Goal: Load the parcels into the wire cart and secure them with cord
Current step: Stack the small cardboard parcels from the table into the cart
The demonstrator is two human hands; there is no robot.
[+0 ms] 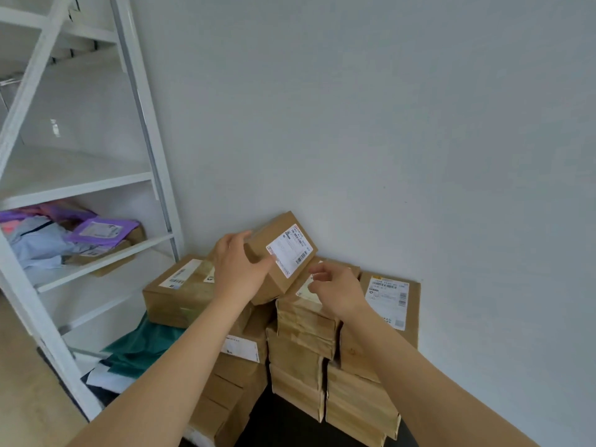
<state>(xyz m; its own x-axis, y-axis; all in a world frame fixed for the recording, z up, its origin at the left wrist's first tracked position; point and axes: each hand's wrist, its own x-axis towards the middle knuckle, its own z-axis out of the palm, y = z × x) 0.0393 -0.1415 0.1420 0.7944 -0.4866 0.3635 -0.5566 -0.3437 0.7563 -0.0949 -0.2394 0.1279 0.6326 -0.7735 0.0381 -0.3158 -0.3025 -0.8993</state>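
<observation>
A small brown cardboard parcel (pixel 283 250) with a white shipping label is tilted above a stack of brown parcels (pixel 303 346) piled against the grey wall. My left hand (pixel 237 266) grips its left side, thumb across the front face. My right hand (pixel 335 290) hovers just right of it over the top parcel of the stack, fingers loosely curled and holding nothing. A wider parcel (pixel 175 291) lies at the left of the pile, and a tall one (pixel 390 304) stands at the right. No wire cart or cord is in view.
A white metal shelf rack (pixel 96 185) stands at the left, holding purple and pale blue mailer bags (pixel 96 232). A green bag (pixel 142 346) lies on the floor beside the pile. The grey wall (pixel 419 124) closes off the back and right.
</observation>
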